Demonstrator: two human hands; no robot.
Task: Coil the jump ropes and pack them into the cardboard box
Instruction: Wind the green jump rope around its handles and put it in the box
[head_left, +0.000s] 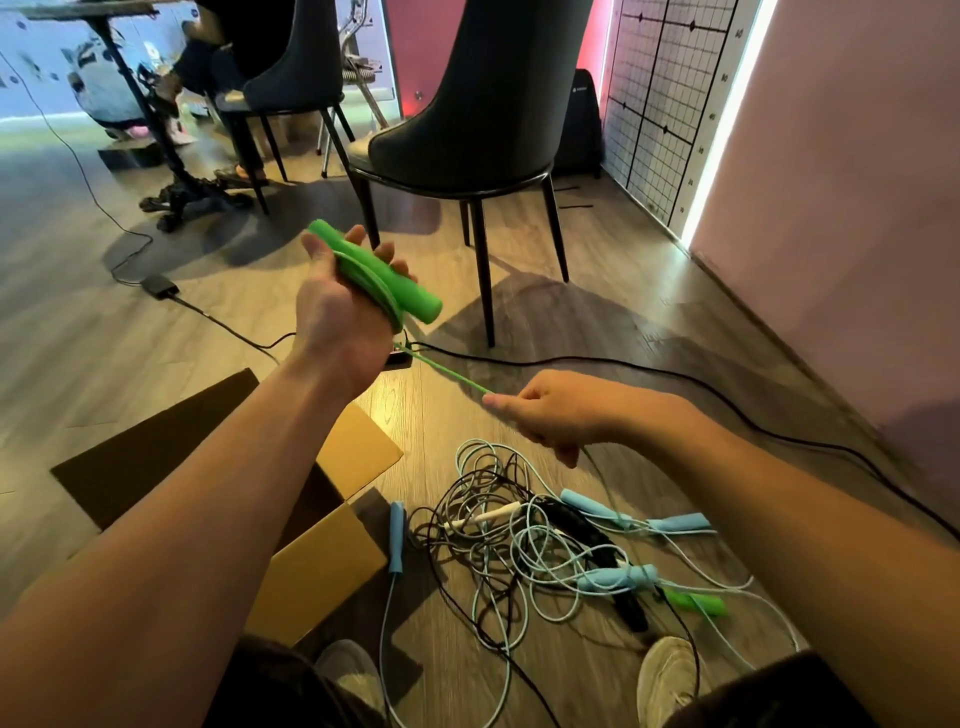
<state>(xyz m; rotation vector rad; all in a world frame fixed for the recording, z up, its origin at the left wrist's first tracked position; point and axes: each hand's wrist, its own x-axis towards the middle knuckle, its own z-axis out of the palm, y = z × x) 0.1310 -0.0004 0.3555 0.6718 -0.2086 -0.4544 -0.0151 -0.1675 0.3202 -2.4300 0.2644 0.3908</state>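
My left hand (337, 312) is raised and grips a green jump-rope handle (387, 278) with loops of its green cord wound around the palm. The green cord (447, 371) runs taut down to my right hand (550, 413), which pinches it. The rope's other green handle (696, 603) lies on the floor at the right. A tangle of jump ropes (524, 551) with light blue, white and black handles lies on the floor below my right hand. The open cardboard box (322, 561) sits at the lower left, partly hidden by my left forearm.
A dark chair (467, 130) stands just beyond my hands, a second chair and a table base farther left with a seated person. A black cable (675, 371) crosses the wood floor. A pink wall runs along the right. My shoes (667, 675) are at the bottom.
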